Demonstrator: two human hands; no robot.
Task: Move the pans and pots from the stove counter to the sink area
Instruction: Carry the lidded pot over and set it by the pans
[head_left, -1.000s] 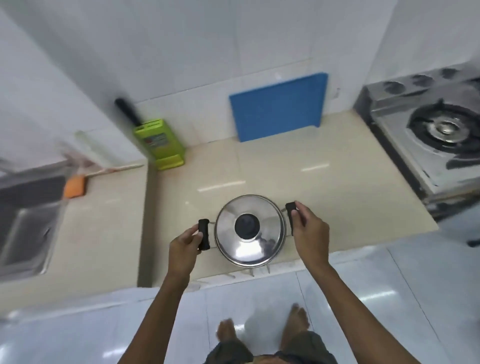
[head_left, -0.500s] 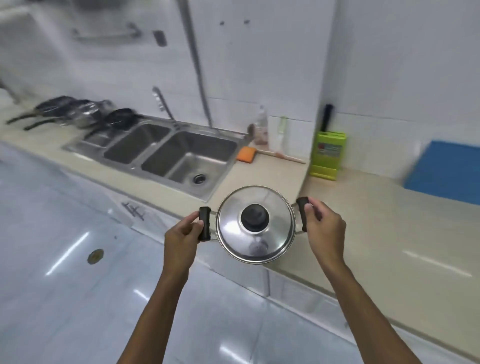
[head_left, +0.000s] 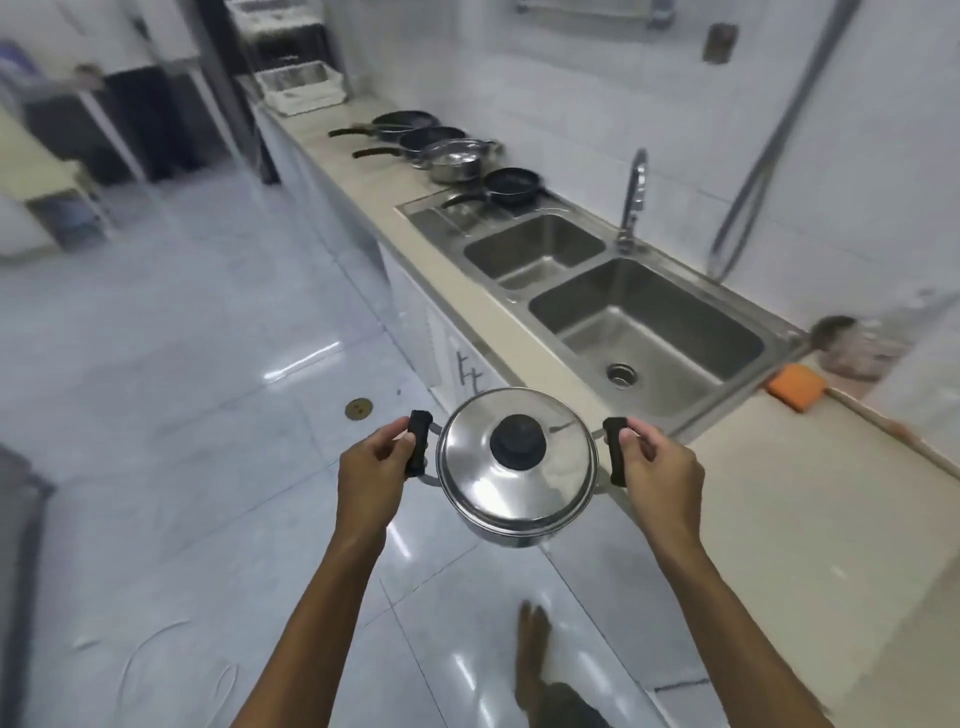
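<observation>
view: head, single | looks: forward and down, along tabletop (head_left: 789, 519) toward sink (head_left: 649, 332) | range: hands (head_left: 371, 475) close below

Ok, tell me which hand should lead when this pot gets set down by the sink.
Probably the right hand: it grips the pot handle on the counter side, nearest the sink. The left hand holds the floor-side handle and must keep supporting.

The view has swung left since a second ago. The lidded pot (head_left: 517, 465) now hangs over floor, off the counter's (head_left: 810, 545) front edge, the sink (head_left: 644, 327) closer.
</observation>
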